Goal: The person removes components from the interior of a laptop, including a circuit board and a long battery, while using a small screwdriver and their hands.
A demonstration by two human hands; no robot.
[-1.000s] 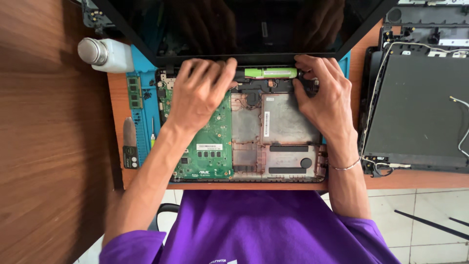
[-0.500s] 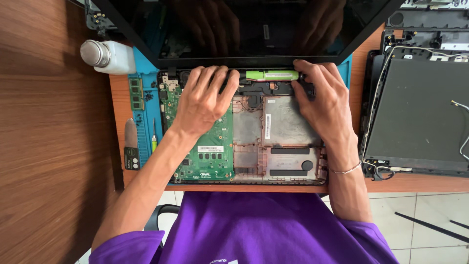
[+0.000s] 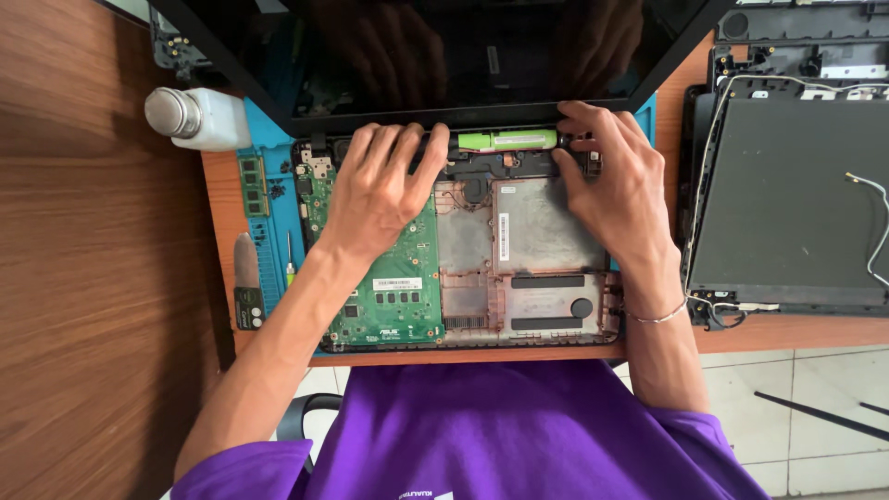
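Note:
An opened laptop base (image 3: 546, 306) lies in front of me, with a green circuit board (image 3: 394, 296) in its left half and a bare metal-lined shell on the right. My left hand (image 3: 375, 190) lies flat on the top of the board, fingers reaching to the hinge edge. My right hand (image 3: 611, 181) presses on the upper right corner near the right hinge, fingertips curled on the black frame. A light green bar (image 3: 509, 140) sits between the two hands along the hinge line. The dark screen (image 3: 444, 56) stands behind and mirrors both hands.
A white bottle with a metal cap (image 3: 199, 118) lies at the upper left. A blue mat (image 3: 269, 250) holds a memory stick (image 3: 251, 184), a small screwdriver (image 3: 290, 264) and a metal pry tool (image 3: 246, 268). Another dismantled laptop (image 3: 787, 194) with loose white wires lies at the right.
Both hands stay at the hinge edge; my left hand has shifted slightly and its fingers have spread a little along the top of the board.

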